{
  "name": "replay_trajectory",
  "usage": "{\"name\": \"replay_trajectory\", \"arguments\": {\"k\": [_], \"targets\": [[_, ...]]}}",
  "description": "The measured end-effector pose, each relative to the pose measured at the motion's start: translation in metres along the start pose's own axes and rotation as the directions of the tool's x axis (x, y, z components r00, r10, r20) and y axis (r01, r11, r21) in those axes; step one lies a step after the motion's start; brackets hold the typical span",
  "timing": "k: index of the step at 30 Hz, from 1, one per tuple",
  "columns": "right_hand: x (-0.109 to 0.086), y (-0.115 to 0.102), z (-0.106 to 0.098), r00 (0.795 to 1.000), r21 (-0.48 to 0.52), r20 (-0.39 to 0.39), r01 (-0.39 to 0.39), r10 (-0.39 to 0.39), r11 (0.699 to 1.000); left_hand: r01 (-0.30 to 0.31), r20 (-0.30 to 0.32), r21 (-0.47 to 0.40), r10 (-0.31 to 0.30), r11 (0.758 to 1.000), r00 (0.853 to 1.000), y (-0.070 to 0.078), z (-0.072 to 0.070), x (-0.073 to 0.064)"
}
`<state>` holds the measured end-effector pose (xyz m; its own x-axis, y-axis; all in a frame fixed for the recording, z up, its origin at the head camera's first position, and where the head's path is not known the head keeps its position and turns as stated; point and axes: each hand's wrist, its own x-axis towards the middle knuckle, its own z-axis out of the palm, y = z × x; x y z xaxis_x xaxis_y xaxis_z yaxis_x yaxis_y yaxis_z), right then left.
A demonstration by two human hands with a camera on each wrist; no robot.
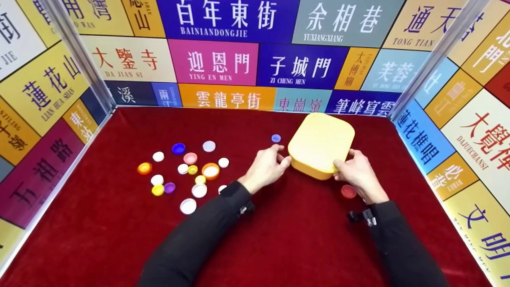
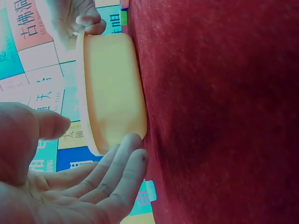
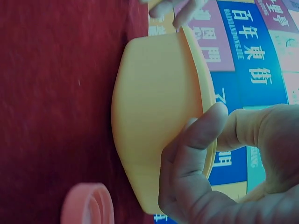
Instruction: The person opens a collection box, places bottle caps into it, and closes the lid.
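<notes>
A yellow lidded plastic box sits on the red cloth, its lid on top. My right hand grips the lid's rim at the box's near right corner; in the right wrist view the thumb and curled fingers pinch that edge. At the box's left side is my left hand, its fingers fairly straight and the thumb apart from the lid. Its fingertips reach the lower corner of the box in the left wrist view; whether they touch cannot be told. What the box holds is hidden.
Several bottle caps in white, yellow, orange and purple, such as a white cap, lie scattered at left. A blue cap is beyond my left hand. A red cap lies beside my right wrist. Printed panels wall the table.
</notes>
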<state>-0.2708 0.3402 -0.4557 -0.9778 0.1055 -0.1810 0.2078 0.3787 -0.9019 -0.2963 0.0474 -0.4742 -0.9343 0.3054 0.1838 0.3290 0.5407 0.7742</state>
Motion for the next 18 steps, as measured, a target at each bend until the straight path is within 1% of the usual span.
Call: {"name": "replay_trajectory", "arguments": {"k": [5, 10, 14, 18], "targets": [[-0.012, -0.001, 0.01, 0.998, 0.005, 0.062, 0.002, -0.002, 1.0, 0.025, -0.026, -0.007, -0.025, 1.0, 0.999, 0.0, 0.0, 0.002], [-0.025, -0.004, 0.019, 0.996, 0.014, 0.088, 0.013, -0.014, 1.0, 0.03, -0.044, -0.005, -0.03, 1.0, 0.999, -0.002, -0.003, 0.003], [-0.034, -0.006, 0.025, 0.995, 0.022, 0.101, 0.015, -0.017, 1.0, 0.079, -0.041, -0.035, -0.08, 0.996, 0.996, -0.004, -0.007, 0.003], [-0.041, -0.008, 0.03, 0.992, 0.052, 0.124, 0.021, -0.027, 0.998, 0.121, -0.014, -0.071, -0.122, 0.99, 0.992, -0.003, -0.012, 0.002]]}}
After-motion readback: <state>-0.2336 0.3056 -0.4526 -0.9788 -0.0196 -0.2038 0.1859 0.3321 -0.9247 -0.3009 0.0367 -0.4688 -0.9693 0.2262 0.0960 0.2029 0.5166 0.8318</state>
